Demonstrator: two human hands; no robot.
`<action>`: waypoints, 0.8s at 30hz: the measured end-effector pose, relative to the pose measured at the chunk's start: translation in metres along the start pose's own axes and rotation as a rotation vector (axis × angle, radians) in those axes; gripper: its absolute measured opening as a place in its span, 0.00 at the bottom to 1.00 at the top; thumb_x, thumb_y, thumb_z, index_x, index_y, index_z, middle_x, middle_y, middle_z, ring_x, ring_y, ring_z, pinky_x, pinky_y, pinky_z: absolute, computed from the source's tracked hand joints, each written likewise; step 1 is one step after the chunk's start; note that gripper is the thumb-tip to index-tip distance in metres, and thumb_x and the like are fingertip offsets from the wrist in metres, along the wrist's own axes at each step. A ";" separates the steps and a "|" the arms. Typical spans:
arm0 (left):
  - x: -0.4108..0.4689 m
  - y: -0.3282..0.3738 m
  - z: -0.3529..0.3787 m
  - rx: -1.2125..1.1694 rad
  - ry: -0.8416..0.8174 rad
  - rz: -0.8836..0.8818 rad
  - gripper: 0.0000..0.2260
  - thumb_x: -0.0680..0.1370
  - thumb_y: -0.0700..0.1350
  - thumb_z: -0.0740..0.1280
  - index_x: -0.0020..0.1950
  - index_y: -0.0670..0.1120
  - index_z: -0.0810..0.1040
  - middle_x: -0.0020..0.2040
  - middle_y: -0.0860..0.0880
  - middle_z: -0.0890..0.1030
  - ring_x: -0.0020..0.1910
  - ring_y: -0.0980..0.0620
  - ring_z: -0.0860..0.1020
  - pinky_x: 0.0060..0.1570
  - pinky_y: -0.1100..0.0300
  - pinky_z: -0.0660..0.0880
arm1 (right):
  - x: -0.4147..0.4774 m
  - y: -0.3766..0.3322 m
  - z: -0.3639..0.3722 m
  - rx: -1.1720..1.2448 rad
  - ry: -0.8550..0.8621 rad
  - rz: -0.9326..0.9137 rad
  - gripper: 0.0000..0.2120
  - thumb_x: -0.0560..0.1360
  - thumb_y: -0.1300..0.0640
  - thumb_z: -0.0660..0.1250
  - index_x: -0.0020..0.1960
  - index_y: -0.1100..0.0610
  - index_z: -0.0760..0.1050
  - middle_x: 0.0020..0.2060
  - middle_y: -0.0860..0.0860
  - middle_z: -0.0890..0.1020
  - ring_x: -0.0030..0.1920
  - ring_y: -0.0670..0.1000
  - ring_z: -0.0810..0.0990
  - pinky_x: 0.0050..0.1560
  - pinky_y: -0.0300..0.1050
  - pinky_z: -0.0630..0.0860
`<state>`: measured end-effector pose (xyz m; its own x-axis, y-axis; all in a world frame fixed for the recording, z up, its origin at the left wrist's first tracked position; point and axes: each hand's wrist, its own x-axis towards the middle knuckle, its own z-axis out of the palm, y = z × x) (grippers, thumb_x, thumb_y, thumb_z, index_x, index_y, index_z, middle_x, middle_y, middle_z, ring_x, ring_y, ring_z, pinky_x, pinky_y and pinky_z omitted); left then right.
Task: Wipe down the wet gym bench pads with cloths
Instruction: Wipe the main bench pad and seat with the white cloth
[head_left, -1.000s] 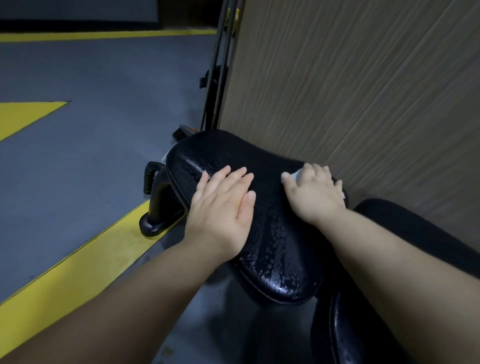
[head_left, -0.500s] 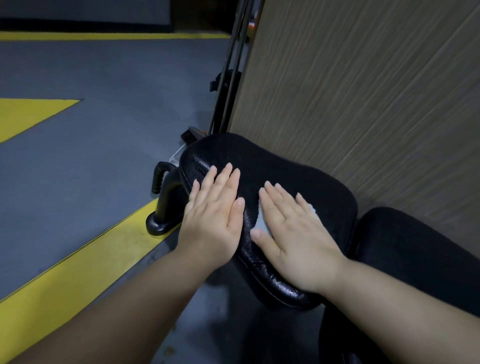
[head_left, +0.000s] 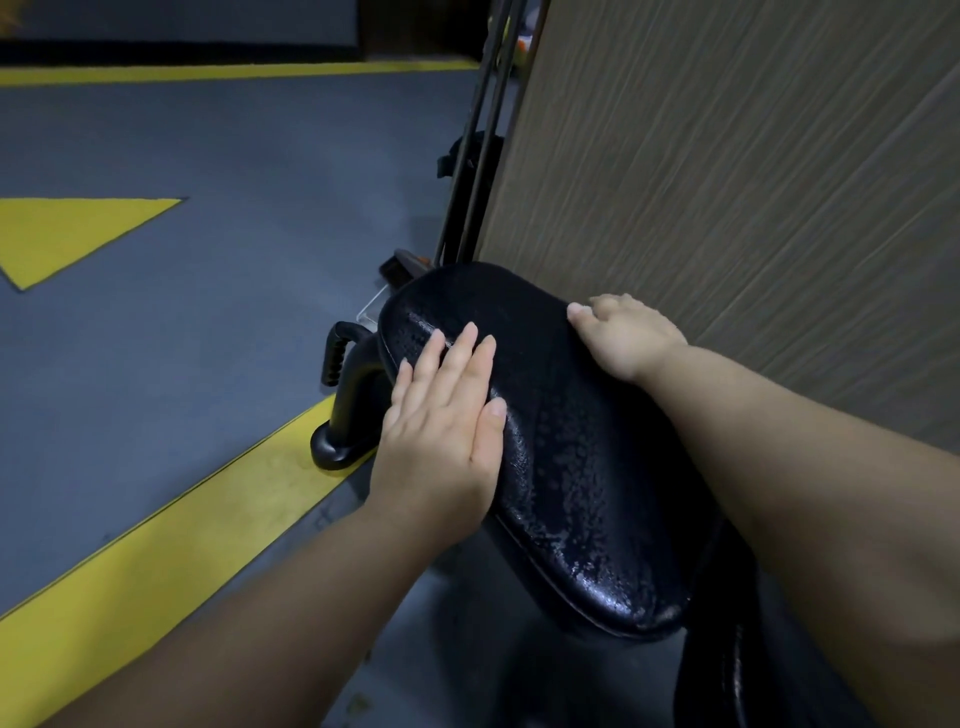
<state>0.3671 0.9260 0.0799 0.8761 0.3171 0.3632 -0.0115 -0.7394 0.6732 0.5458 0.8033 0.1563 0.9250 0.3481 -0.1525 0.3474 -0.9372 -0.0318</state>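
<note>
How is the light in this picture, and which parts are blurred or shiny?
Head view: dim, even light, no hard shadows. Head view: water drops on the black pad glint, most strongly along its near edge. Head view: the left hand is sharp, the right forearm at the lower right is soft, and the wood-grain wall looks streaked.

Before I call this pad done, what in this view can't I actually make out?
- Cloth: none shows in the head view. The right hand curls over the far edge of the seat pad, so whatever it holds is hidden.
- Seat pad beneath the left hand: covered, so wet or dry is unknown.
- Second pad: mostly behind the right forearm and cut off by the bottom edge.
</note>
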 end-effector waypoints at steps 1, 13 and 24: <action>0.000 0.000 0.000 0.000 -0.003 0.001 0.29 0.79 0.56 0.42 0.79 0.52 0.55 0.79 0.60 0.50 0.77 0.62 0.41 0.73 0.63 0.33 | -0.002 -0.002 0.001 -0.016 0.015 -0.001 0.27 0.82 0.42 0.46 0.70 0.59 0.67 0.70 0.57 0.68 0.72 0.57 0.61 0.72 0.56 0.58; -0.006 -0.014 -0.004 0.008 -0.013 -0.079 0.26 0.77 0.59 0.35 0.75 0.58 0.38 0.76 0.62 0.38 0.74 0.63 0.33 0.73 0.59 0.31 | -0.149 -0.033 0.032 -0.118 -0.024 -0.555 0.36 0.74 0.37 0.33 0.77 0.52 0.34 0.75 0.45 0.32 0.72 0.41 0.26 0.73 0.43 0.29; -0.003 -0.017 -0.002 0.030 -0.010 -0.128 0.28 0.76 0.58 0.36 0.76 0.59 0.38 0.76 0.64 0.38 0.74 0.65 0.33 0.72 0.59 0.29 | -0.022 -0.050 0.008 -0.039 0.002 -0.382 0.29 0.83 0.45 0.47 0.79 0.54 0.45 0.79 0.48 0.46 0.77 0.46 0.43 0.75 0.46 0.40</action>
<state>0.3639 0.9389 0.0684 0.8740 0.4046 0.2691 0.1153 -0.7106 0.6941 0.5074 0.8421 0.1533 0.7283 0.6719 -0.1345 0.6725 -0.7386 -0.0484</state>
